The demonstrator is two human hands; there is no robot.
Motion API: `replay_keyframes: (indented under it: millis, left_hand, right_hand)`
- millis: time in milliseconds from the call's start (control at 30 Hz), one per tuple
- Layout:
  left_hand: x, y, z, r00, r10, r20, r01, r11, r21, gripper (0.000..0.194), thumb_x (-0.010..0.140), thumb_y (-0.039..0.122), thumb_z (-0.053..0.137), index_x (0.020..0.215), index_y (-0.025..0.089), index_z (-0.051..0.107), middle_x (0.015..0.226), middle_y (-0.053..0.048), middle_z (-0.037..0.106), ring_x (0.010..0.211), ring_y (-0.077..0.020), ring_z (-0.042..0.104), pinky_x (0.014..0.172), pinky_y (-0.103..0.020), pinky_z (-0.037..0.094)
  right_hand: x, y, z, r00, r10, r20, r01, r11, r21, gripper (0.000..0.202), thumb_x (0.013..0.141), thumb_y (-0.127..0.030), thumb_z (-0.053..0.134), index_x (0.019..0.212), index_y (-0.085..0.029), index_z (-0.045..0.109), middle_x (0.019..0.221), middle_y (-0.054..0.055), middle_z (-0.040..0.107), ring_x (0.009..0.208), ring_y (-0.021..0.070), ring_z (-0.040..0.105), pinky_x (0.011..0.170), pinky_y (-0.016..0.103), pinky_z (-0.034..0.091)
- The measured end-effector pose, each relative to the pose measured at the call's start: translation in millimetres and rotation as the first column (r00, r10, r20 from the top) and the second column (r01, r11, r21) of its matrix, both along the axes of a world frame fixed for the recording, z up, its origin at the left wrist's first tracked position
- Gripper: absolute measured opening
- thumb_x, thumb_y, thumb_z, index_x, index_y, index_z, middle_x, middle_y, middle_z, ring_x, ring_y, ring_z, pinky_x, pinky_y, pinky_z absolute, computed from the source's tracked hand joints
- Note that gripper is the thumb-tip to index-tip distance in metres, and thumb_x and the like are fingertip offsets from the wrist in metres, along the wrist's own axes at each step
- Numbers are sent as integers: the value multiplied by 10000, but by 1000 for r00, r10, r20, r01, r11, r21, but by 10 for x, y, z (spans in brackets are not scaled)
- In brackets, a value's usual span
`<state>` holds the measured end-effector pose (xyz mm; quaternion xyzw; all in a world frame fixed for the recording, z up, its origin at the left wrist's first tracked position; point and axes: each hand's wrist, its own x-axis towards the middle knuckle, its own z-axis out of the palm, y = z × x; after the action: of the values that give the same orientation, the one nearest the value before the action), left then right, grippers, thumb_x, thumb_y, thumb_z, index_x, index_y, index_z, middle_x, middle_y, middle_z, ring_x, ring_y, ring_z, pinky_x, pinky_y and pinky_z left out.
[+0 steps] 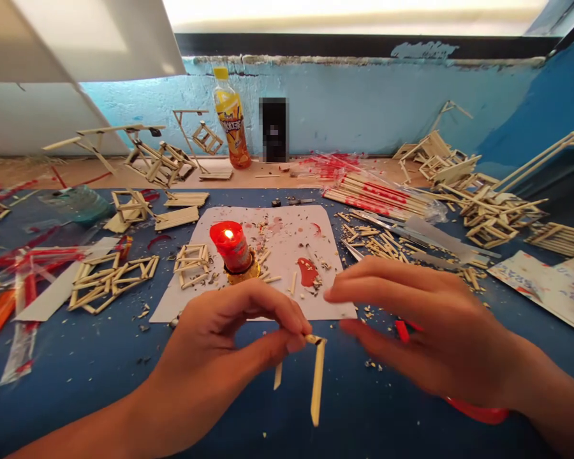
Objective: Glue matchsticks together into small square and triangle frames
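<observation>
Thumb and index finger of my left hand [234,338] pinch the upper part of a small joined wooden stick frame [317,386]. Two cut legs hang down from it, and its corner looks dark, as if scorched. The rest of the frame is hidden by my fingers. My right hand [435,325] hovers just to the right, slightly blurred, with thumb and fingers apart and nothing between them. Beyond my left hand a lit red candle [229,245] stands on a white sheet [282,213] strewn with scraps and red wax [308,272].
Cut stick pieces [382,239] and a pair of tweezers [351,250] lie right of the sheet. Packed sticks [368,194] rest behind them. Stick models [112,277] stand at left and a pile [492,210] at right. A drink bottle [230,121] stands by the wall.
</observation>
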<state>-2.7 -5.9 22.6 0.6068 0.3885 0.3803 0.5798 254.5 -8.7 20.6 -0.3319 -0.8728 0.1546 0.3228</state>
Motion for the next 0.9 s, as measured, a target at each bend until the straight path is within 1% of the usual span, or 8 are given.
replay_keyframes:
  millis: [100,200,300,367,467,633,767,900]
  left_hand:
    - [22,3,-19,995,-57,80,70,983,-168,87,879,196,857,861,264,806,835,23,800,767,-130,718,679,-179,578]
    - [51,9,-24,987,-84,135,116,962,-247,110,862,155,866,844,238,796,831,24,792,794,-120,712,735,-179,568]
    - [70,21,-18,981,-112,159,157,938,-309,110,868,142,853,832,219,783,827,15,790,809,-127,718,759,-199,567]
    - [76,30,-15,979,-125,159,171,930,-324,107,860,144,857,831,211,779,831,5,793,814,-136,722,762,-212,569]
    - [83,44,-20,981,-116,156,163,928,-335,111,845,149,867,815,203,775,825,-8,796,803,-149,721,740,-227,567]
    - [93,61,-32,966,-135,222,215,894,-393,139,826,118,882,798,198,770,819,3,790,784,-121,707,729,-199,550]
    - [97,69,-27,962,-136,237,229,874,-429,160,811,110,892,761,183,759,794,2,774,762,-112,695,705,-185,535]
    - [92,66,-7,964,-135,227,221,884,-411,166,818,103,885,759,182,751,799,4,775,766,-111,694,715,-189,537]
  right_hand:
    - [-55,-104,45,986,99,-133,-102,995,-16,262,933,-59,707,1178,-151,706,1062,32,782,941,118,740,844,200,584]
    - [-89,-141,37,977,143,-160,-146,989,-9,217,947,-27,682,1143,-111,722,999,53,799,862,132,752,797,234,614]
    - [-104,-127,9,964,187,-187,-194,981,-17,149,979,-47,656,1100,-94,729,960,69,808,825,138,765,765,243,634]
    - [-108,-118,7,962,194,-190,-199,980,-11,117,996,-69,651,1076,-98,731,938,69,811,802,135,774,739,234,639]
    - [-108,-130,35,974,162,-159,-162,987,14,108,1023,-98,636,1049,-121,738,898,56,814,756,129,778,704,222,638]
    - [-89,-175,84,990,88,-107,-83,995,50,122,1011,-108,672,1011,-170,776,863,11,807,654,104,725,608,211,583]
    - [-67,-169,80,985,121,-122,-117,992,43,120,1006,-86,668,1031,-139,773,861,35,802,686,118,733,636,228,585]
    - [-59,-165,75,987,128,-97,-123,991,52,117,1017,-88,639,1016,-130,748,835,37,781,665,118,707,610,227,553]
